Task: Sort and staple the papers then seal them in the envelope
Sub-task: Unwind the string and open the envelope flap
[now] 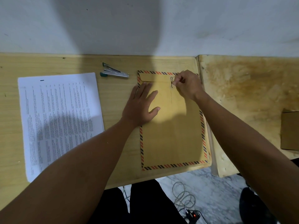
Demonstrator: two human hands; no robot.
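— Brown kraft envelope, striped border, where did it lie?
— Flat at the right end of the wooden desk, flap shut.
— And the hands?
— The left hand pressed flat on it, fingers spread; the right hand pinched the closure string by the flap's button.
— The papers?
— A printed stack of papers lay well left; the stapler sat between, nearer the wall.

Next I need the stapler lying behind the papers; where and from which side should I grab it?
Pinch the stapler across its long metal body, coming from above. It lies flat, teal end left, nose right, with bare table around it, so both long sides are free. The teal end looks bulkier, so grip nearer it.
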